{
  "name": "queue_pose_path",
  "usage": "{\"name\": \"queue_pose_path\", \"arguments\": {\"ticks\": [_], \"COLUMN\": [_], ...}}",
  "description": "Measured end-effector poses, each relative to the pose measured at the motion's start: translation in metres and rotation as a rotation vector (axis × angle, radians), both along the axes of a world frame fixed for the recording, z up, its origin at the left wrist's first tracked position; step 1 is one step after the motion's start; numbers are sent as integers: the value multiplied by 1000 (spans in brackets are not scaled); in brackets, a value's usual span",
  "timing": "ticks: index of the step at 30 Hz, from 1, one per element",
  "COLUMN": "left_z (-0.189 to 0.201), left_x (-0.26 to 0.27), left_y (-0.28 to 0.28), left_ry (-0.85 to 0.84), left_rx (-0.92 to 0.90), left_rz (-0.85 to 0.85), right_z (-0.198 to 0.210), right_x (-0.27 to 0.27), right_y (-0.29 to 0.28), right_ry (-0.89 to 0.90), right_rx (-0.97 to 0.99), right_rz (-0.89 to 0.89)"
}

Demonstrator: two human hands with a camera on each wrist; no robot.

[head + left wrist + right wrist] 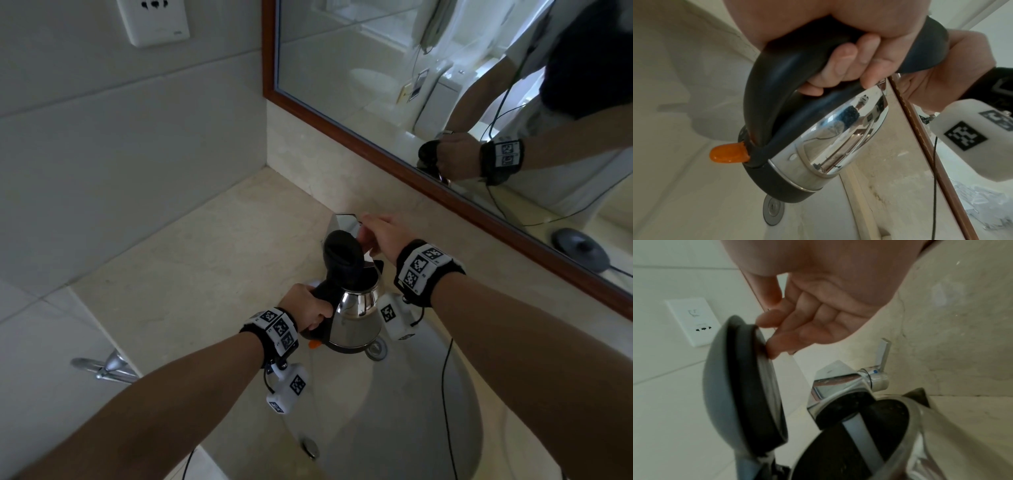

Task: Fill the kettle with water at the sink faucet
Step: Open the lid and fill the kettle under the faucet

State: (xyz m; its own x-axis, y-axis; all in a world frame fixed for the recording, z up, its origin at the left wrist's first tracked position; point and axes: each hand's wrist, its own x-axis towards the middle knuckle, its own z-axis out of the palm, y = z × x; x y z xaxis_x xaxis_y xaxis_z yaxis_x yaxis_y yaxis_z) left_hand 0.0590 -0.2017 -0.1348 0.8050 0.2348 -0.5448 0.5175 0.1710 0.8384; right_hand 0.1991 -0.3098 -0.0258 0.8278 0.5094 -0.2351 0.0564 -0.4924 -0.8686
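Two bare forearms reach in from the bottom of the head view, each with a black wristband and a white tagged camera block. The left hand (308,308) is clamped round the black handle (789,53) of the one kettle (356,318), a shiny steel body with a single orange switch (728,154) at the handle's foot. The kettle hangs over the basin of the sink (411,411), its mouth under the chrome faucet (836,379), from which a stream of water (861,439) runs into it. Its dark lid (742,382) stands hinged open. The right hand (382,236) hovers above the faucet, fingers loosely bent and gripping nothing, fingertips (774,348) at the lid's rim.

The counter (205,257) is pale beige stone. At far left, grey wall tiles carry one white socket plate (152,20); below it sits one chrome rail (106,370). To the right, one wood-framed mirror (342,126) reflects a hand and a dark round kettle base. Two drain fittings show in the basin.
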Motion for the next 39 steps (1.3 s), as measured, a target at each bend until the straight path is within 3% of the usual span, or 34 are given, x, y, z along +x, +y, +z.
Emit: {"name": "queue_pose_path", "arguments": {"ticks": [5, 11, 18, 26, 39], "left_z": [-3, -3, 4, 7, 7], "left_x": [0, -1, -2, -3, -2], "left_y": [0, 0, 1, 2, 1], "left_ry": [1, 15, -10, -18, -9], "left_rx": [14, 44, 16, 1, 9], "left_rz": [-6, -25, -18, -15, -18], "right_z": [3, -9, -11, -17, -19], "right_x": [0, 4, 6, 20, 27], "right_y": [-4, -6, -8, -26, -37], "right_ry": [63, -54, -65, -48, 47], "right_rx": [-53, -139, -149, -87, -135], "right_rz": [30, 18, 18, -282, -417]}}
